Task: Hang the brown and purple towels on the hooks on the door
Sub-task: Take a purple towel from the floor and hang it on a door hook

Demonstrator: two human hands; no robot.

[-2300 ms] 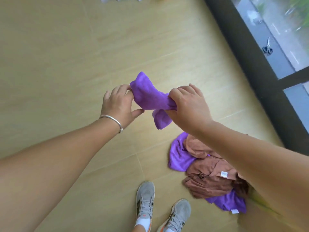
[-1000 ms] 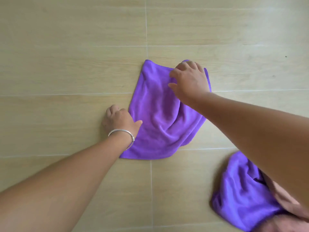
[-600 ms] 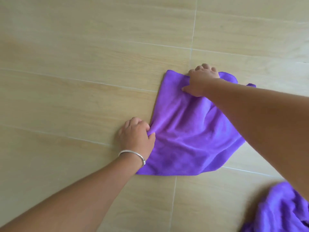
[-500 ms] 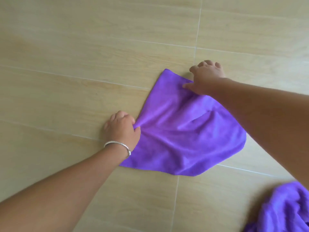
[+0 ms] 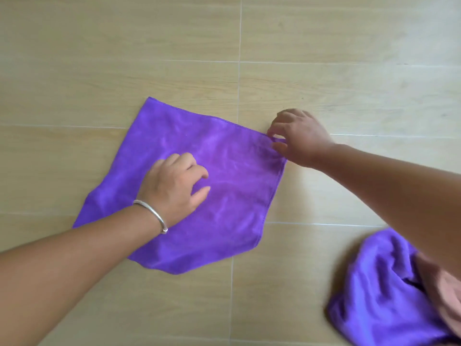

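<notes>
purple towel (image 5: 232, 176) spread flat on tiled floor (image 5: 349, 46); left hand (image 5: 174, 188) rests on it, fingers loosely curled, gripping nothing; right hand (image 5: 299, 136) pinches far-right corner; second purple towel (image 5: 379, 295) and brown towel (image 5: 446, 295) heaped bottom right

The floor (image 5: 324, 46) fills the whole view. It is laid in long, pale beige tiles with a faint wood-grain pattern, set apart by thin light grout lines (image 5: 240, 41) that run both across and up the view. Soft, even light falls on it, a little brighter toward the upper right.
</notes>
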